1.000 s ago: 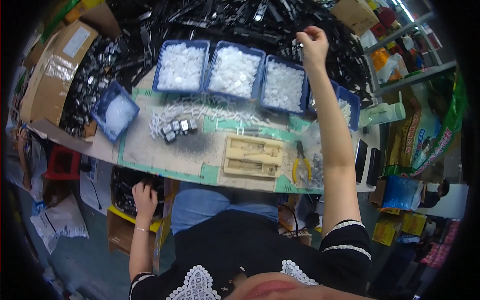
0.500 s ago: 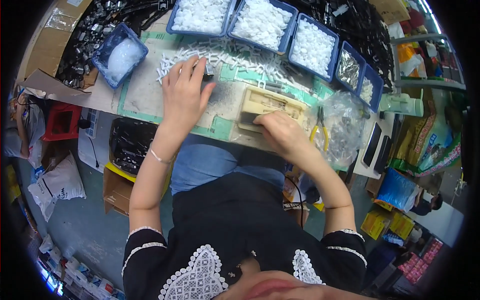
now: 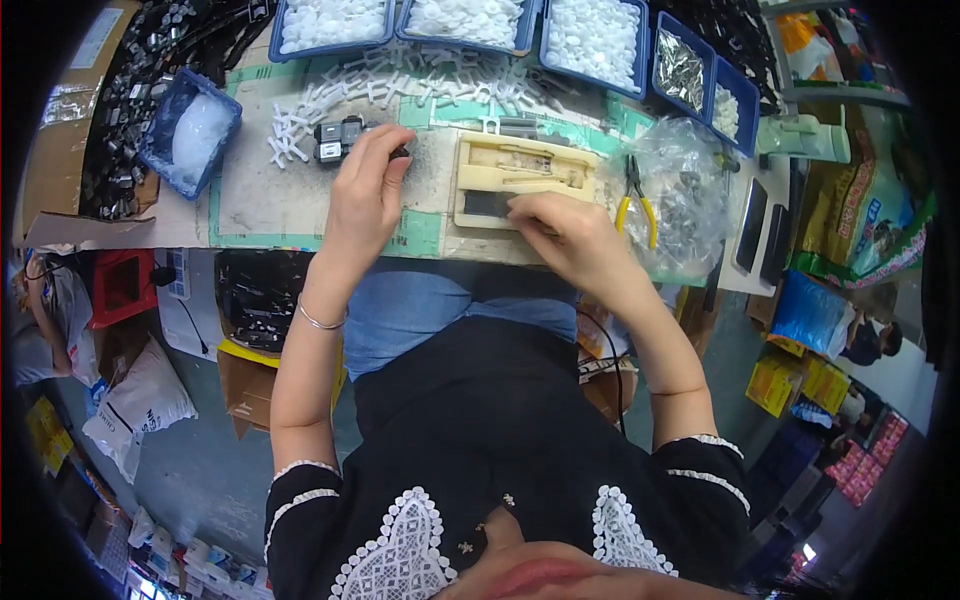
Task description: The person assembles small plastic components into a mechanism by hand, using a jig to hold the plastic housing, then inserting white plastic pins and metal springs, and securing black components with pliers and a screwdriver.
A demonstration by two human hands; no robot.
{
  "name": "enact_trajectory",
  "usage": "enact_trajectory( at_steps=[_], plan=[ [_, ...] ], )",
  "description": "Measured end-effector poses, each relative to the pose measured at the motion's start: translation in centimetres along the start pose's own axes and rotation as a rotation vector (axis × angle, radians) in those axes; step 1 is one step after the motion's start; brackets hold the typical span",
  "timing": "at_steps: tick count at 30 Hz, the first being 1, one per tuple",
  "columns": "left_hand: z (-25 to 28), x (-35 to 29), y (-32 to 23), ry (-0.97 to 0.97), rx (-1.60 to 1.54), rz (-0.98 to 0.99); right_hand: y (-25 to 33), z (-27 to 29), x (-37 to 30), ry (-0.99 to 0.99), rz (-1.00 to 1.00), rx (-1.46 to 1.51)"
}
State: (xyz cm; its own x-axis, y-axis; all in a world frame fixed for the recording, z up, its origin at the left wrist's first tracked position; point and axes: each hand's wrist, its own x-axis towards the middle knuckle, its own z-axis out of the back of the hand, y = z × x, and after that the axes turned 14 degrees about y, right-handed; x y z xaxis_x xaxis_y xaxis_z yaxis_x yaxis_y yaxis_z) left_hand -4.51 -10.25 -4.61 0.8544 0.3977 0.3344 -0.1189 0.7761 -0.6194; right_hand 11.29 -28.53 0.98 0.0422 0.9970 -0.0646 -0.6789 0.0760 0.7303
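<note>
My left hand [image 3: 362, 200] is over the worktable with its thumb and fingers pinched around a small dark part [image 3: 400, 152]. Just left of those fingers lie a few black-and-silver metal pieces [image 3: 338, 140]. A cream-coloured fixture block [image 3: 530, 180] with recessed slots sits in front of me. My right hand [image 3: 575, 232] is at its near edge, fingertips pressed together against a dark strip [image 3: 487, 204] in the block. Whatever lies between those fingertips is hidden. Many white Y-shaped plastic pieces [image 3: 375, 80] are scattered beyond my hands.
Blue bins [image 3: 593, 88] of small white parts line the far side, with a bin of metal pins [image 3: 683, 70]. At left stands a blue tub [image 3: 160, 165] holding a white lump. Yellow-handled pliers [image 3: 637, 205] lie beside a clear plastic bag [image 3: 685, 190] at right.
The view has shifted, so the table appears higher and farther left. My left hand's fingers, spread before, are now closed on the small dark part. The right hand stays at the fixture block.
</note>
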Motion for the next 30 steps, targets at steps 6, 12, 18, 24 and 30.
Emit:
enact_trajectory(
  at_steps=[6,12,18,24,30],
  plan=[
    [-0.8,-0.6,-4.5,0.082,-0.431,0.052,-0.3,0.6,-2.4,-0.122,-0.129,-0.364],
    [-1.5,0.2,-3.4,0.238,-0.098,-0.211,-0.8,0.0,-2.5,-0.134,-0.139,-0.392],
    [-0.9,0.6,-3.3,0.274,-0.05,-0.261,-0.5,0.5,-2.4,-0.123,-0.116,-0.444],
    [-0.4,0.7,-5.2,0.258,0.134,-0.233,-0.9,1.9,-2.5,-0.126,-0.048,-0.344],
    [0.0,6.6,-6.9,0.249,0.178,-0.297,-5.3,11.6,0.1,-0.531,-0.227,-0.438]
  ],
)
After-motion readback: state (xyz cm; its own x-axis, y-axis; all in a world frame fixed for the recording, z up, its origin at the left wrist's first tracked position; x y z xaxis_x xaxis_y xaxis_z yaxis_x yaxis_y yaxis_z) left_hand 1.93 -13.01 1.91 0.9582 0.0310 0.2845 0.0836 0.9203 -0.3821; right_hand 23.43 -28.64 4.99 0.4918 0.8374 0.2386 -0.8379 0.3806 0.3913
